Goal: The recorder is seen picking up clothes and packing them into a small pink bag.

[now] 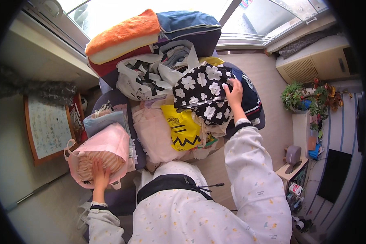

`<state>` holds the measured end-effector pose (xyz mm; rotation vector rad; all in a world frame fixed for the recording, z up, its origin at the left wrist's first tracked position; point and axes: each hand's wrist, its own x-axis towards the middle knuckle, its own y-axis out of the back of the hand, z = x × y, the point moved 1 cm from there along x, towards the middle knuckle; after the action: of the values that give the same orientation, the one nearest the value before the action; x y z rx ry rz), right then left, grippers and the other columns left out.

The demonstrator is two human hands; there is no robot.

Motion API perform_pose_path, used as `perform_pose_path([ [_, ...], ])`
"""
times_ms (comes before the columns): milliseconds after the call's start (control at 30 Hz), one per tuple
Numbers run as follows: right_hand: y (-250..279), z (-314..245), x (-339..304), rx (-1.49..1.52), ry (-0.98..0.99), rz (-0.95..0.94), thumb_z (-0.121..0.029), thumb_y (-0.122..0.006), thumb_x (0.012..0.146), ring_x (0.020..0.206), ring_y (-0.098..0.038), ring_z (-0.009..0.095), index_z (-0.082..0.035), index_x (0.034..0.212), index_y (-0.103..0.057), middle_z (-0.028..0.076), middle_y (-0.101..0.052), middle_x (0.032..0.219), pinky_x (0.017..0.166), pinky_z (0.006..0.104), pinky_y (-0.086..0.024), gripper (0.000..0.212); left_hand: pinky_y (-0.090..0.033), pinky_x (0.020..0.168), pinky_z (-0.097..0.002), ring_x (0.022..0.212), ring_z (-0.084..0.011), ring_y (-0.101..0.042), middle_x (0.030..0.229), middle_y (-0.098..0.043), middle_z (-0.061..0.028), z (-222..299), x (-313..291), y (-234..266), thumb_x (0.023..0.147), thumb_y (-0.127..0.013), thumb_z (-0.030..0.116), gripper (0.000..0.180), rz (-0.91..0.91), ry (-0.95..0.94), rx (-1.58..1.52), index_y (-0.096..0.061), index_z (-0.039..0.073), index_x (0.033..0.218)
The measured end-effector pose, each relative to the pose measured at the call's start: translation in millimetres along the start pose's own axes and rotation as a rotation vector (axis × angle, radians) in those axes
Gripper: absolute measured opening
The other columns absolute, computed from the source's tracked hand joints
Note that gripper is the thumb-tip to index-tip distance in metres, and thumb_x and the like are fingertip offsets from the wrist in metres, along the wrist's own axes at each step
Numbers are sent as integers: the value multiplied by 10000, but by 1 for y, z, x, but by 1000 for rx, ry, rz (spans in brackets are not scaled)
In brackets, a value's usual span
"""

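My left hand point(100, 175) reaches into the mouth of a pink handled bag point(110, 140) on the left. Its fingers lie spread on a pink-and-tan striped cloth point(117, 162) inside. To the right, my right hand point(234, 95) rests on the right side of a black cloth with white flowers point(203, 85), thumb and fingers apart. The flowered cloth lies bunched on a clothes pile. A yellow plastic bag point(179, 126) and pale pink fabric point(154, 130) lie nearer to me, between my hands.
Behind the pile stands a white bag point(140, 77) of clothes. An orange towel point(126, 32) and a blue folded cloth point(187, 22) lie at the back. Dark navy clothing point(250, 97) sits right of my right hand. Plants point(309, 97) stand far right; a framed whiteboard point(49, 126) is at left.
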<state>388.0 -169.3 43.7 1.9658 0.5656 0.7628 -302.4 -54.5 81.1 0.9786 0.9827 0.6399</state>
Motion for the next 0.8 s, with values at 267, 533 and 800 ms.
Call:
perform_pose_path([
  [267, -33, 9, 18, 6, -433, -202, -285, -566, 879, 987, -607, 369, -72, 1121, -530, 209, -632, 1054, 809, 451, -482, 325, -273, 1049, -475, 1286, -417, -343, 1401, -360, -245, 3, -9, 7, 911, -500, 281, 549, 70, -12, -2, -354, 51, 1388],
  [533, 69, -209, -71, 755, 183, -12, -111, -399, 980, 530, -519, 225, -8, 931, -499, 157, -512, 654, 501, 346, -394, 152, -377, 952, -449, 1094, -365, -488, 1236, -495, -183, 90, -5, 58, 797, -676, 184, 494, 531, -384, -208, -484, 48, 1231],
  [800, 214, -362, -207, 1253, 903, -479, -129, -602, 829, 602, -523, 154, -71, 833, -570, 7, -508, 682, 541, 273, -414, 66, -473, 825, -257, 935, -168, -623, 1017, -633, -149, 254, 76, 24, 795, -543, 73, 317, 113, -938, -800, -606, 67, 1106],
])
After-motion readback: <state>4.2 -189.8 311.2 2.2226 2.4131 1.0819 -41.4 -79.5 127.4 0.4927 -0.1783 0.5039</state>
